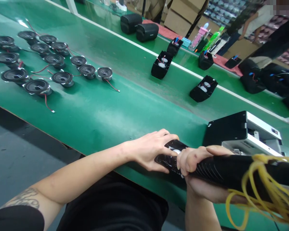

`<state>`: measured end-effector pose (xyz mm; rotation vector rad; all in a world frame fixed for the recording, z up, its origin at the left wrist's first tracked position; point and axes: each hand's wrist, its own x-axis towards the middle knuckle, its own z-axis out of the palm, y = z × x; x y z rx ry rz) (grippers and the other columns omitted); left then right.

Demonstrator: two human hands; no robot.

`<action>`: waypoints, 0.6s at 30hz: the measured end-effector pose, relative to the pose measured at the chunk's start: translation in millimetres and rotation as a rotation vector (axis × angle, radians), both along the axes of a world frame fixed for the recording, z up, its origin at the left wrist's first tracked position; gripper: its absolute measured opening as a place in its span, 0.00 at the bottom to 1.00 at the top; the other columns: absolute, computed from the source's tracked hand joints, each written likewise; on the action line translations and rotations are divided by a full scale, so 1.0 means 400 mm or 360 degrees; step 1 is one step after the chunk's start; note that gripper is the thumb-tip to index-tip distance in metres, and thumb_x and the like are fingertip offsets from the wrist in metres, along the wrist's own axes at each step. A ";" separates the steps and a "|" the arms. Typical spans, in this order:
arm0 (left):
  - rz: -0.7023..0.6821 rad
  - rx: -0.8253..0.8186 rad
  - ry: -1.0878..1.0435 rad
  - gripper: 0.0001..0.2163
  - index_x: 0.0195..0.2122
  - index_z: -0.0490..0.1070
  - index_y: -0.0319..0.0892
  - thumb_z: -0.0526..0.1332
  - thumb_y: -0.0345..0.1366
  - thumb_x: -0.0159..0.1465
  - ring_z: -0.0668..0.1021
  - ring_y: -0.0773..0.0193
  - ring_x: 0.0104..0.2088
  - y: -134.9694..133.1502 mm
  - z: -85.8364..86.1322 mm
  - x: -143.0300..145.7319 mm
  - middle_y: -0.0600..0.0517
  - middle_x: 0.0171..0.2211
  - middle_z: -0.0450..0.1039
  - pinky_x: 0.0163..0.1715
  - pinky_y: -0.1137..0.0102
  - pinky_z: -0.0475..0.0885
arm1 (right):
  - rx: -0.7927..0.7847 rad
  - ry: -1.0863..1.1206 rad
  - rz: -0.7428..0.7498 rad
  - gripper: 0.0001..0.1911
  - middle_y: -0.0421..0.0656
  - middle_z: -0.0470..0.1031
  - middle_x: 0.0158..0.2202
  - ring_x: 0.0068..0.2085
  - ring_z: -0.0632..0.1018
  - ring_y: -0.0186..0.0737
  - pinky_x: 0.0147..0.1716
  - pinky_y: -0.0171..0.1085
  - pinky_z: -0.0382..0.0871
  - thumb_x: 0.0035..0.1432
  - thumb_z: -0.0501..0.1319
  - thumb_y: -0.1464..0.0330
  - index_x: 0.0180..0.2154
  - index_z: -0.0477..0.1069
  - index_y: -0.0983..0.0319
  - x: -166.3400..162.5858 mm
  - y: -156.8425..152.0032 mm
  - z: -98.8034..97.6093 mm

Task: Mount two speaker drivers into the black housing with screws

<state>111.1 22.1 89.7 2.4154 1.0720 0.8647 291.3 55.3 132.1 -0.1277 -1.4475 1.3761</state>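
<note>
My left hand [156, 150] grips a black speaker housing [174, 146] on the green bench, thumb and fingers spread across its near end. A round pale part shows inside the housing, but much of it is covered by my hands. My right hand [197, 163] is wrapped round the ridged black body of an electric screwdriver [226, 166], held over the housing. Its tip is hidden behind my fingers. Yellow bands [255, 179] are tied round the screwdriver's rear part.
Several loose speaker drivers [38, 86] with red wires lie at the left of the bench [110, 118]. A black and white machine [231, 128] stands at the right. Open speaker housings [161, 65] sit on the far strip. A person [252, 25] is at the back right.
</note>
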 end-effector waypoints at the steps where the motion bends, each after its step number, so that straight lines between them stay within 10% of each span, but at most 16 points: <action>1: 0.0001 0.0002 0.0004 0.21 0.56 0.79 0.48 0.70 0.51 0.65 0.71 0.42 0.59 0.000 -0.001 0.000 0.37 0.66 0.65 0.56 0.45 0.77 | -0.0021 0.0016 -0.0015 0.24 0.36 0.73 0.25 0.16 0.69 0.33 0.15 0.35 0.65 0.69 0.65 0.48 0.53 0.78 0.60 -0.002 -0.001 0.000; 18: 0.0065 -0.0067 -0.0051 0.38 0.64 0.72 0.52 0.73 0.62 0.55 0.67 0.34 0.67 0.001 -0.040 -0.005 0.38 0.74 0.54 0.64 0.39 0.72 | -0.0320 0.0062 -0.0346 0.22 0.32 0.66 0.17 0.11 0.62 0.34 0.10 0.34 0.66 0.72 0.57 0.46 0.55 0.78 0.49 0.048 0.031 0.024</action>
